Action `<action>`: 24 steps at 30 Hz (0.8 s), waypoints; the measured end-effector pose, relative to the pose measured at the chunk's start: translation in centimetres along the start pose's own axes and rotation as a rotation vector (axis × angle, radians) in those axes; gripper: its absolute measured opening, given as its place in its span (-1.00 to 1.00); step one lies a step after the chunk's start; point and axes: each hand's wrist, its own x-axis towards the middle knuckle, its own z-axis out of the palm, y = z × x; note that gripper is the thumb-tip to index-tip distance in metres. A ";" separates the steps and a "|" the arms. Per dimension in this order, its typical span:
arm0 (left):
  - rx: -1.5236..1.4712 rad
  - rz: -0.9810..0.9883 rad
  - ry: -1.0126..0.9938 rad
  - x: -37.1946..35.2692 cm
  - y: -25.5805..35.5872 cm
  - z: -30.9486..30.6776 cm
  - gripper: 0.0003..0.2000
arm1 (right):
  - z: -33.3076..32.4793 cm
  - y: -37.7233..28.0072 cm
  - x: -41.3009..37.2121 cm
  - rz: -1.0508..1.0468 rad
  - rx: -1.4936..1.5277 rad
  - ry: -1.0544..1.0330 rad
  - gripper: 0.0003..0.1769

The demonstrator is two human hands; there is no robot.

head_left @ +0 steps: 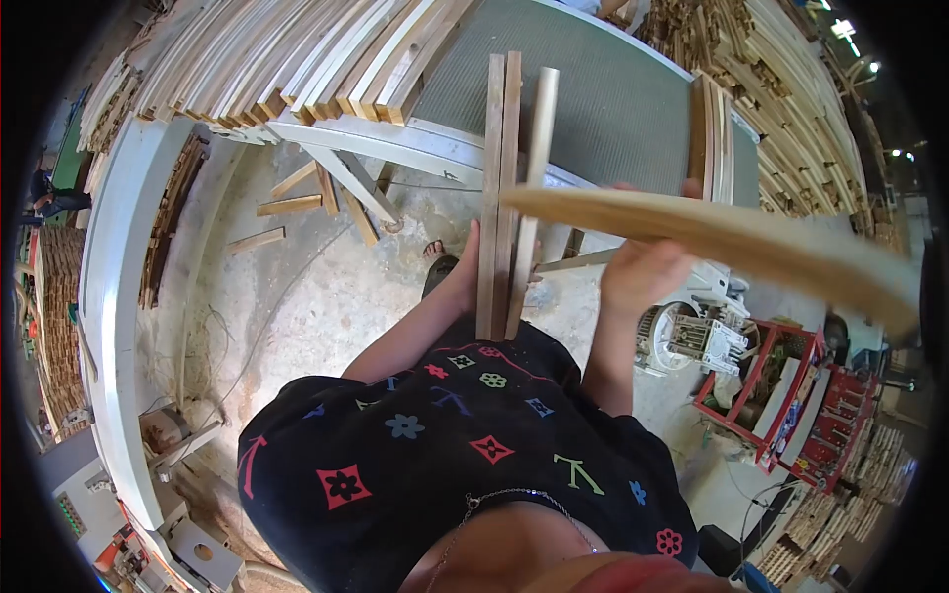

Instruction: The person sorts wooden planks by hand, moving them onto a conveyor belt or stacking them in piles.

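1. Holding three wooden strips (491, 198) near the black shirt (425, 455), the left hand (472, 259) is clamped round them; two brown ones lie flush, the paler one leans apart at the top.
2. The right hand (633, 282), apart from the left, grips a motion-blurred plank (712, 232), pale above, browner below, crossing close by the strips. The step looks like sorting or handling pieces; moving the plank would call for a firm grip and clearance.
3. Beyond, a ribbed grey tabletop (613, 109) sits between stacked lumber (297, 59) and upright boards (700, 138).
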 end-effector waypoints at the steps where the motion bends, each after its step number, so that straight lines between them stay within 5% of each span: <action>1: 0.031 -0.010 0.014 0.0 -0.2 -0.3 0.12 | -0.5 -1.1 0.8 -0.012 0.091 0.075 -0.24; 3: 0.093 -0.027 0.041 0.2 -0.2 -1.7 0.13 | -1.7 -2.8 2.5 0.194 0.367 0.105 -0.30; 6: -0.317 -0.068 -0.583 2.1 -1.1 -4.6 0.17 | -7.5 1.0 3.5 0.453 0.919 -0.208 -0.35; 8: -0.095 -0.057 -0.323 0.2 -0.1 -1.1 0.14 | -9.1 4.4 1.9 0.566 0.942 -0.245 -0.26; 9: 0.013 -0.048 -0.188 -0.7 0.6 0.6 0.13 | -8.9 5.3 0.6 0.620 0.809 -0.154 -0.21; 11: -0.080 -0.083 -0.252 -1.3 1.5 1.9 0.04 | -6.5 5.5 -1.5 0.754 0.569 0.031 -0.20; 16: -0.036 -0.014 -0.056 -1.5 1.6 1.1 -0.16 | -3.0 8.6 -5.7 0.581 -0.541 -0.440 -0.32; 18: -0.023 0.020 0.017 -1.9 1.9 1.3 -0.20 | -0.3 6.2 -6.3 0.543 -0.294 -0.447 -0.34; 21: -0.024 -0.046 0.047 -2.0 2.3 0.4 -0.20 | -1.0 7.1 -7.4 0.736 -0.303 -0.368 -0.36; 24: -0.025 -0.035 0.025 -1.7 2.0 0.3 -0.19 | -0.7 7.9 -6.6 0.701 -0.220 -0.295 -0.35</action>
